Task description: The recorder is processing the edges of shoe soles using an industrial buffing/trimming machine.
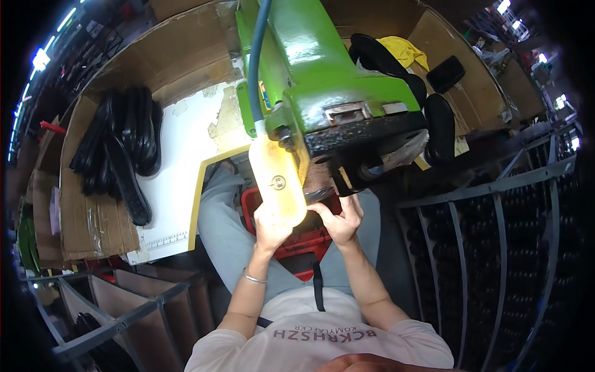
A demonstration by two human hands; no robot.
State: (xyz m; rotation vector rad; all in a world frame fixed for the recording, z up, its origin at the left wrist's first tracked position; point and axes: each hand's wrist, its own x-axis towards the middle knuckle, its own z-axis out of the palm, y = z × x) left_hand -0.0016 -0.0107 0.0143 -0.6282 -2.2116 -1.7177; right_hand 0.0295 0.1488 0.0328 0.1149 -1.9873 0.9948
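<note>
So the person here is sat right up against a big green machine (347,93), both hands up under its front end. The brownish roller (318,175) they're reaching towards sits low on the machine, tucked just right of a super bright lamp (277,177). The left hand (273,230) is at the bottom of that lamp, its fingers mostly lost behind the lamp and its glare, so no clue if it's clamped on anything. The right hand (344,224) is a little apart from it, thumb spread towards the lamp and the other fingers pointing up just below the roller. Fingertips are partly hidden, so can't tell whether they're gripping something either. There's a blue-grey cable (255,74) running down to the top of the lamp, and a metal bracelet (255,279) on the left wrist. Over on the left, a heap of shiny black soles (127,136) is piled in an open cardboard box (102,229) beside the white tabletop (180,127). On the other side of the machine there's a yellow cloth (406,51) plus more dark pieces (439,127), and a metal rack (455,235) full of dark stuff, way too murky to make out.
</note>
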